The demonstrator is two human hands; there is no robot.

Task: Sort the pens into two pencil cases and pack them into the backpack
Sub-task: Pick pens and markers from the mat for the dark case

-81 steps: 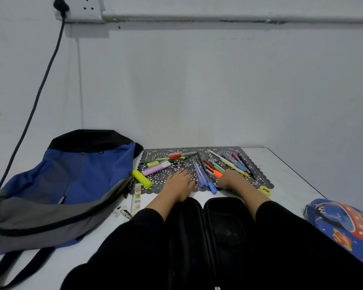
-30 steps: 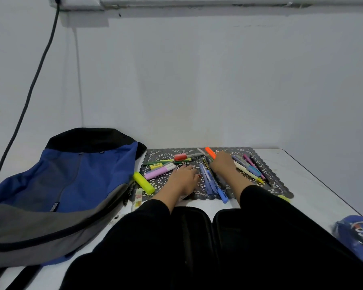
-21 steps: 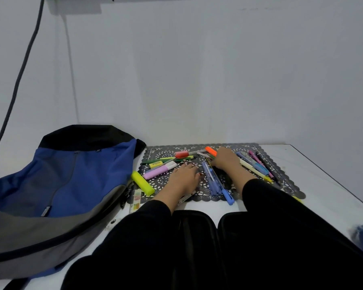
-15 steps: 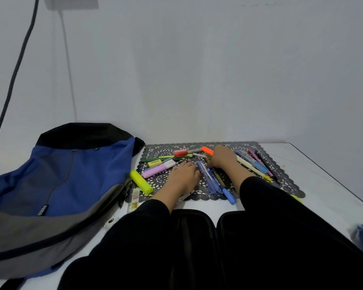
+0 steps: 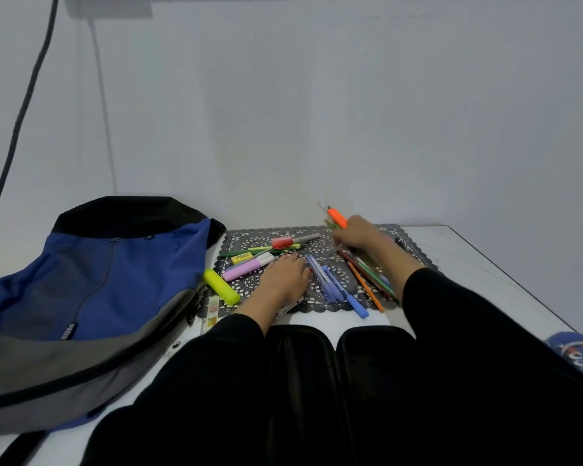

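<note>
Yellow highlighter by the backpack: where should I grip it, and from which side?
Pinch the yellow highlighter across mid-barrel, coming from above. It lies flat and diagonal at the lace mat's left edge, nothing on top; the backpack crowds its left side, so a side approach looks cramped. The left hand is nearest.

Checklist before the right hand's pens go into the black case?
1. Right hand grips pen bundle: ok.
2. Black case lies open in front of the person: ok.
3. Case inside free: cannot tell; it is dark and the sleeves cover part.
4. Left hand flat on mat, holding nothing: ok.
5. Mat cleared of pens: not ok; blue pens and others lie on it.
6. Backpack open for packing: cannot tell.
</note>
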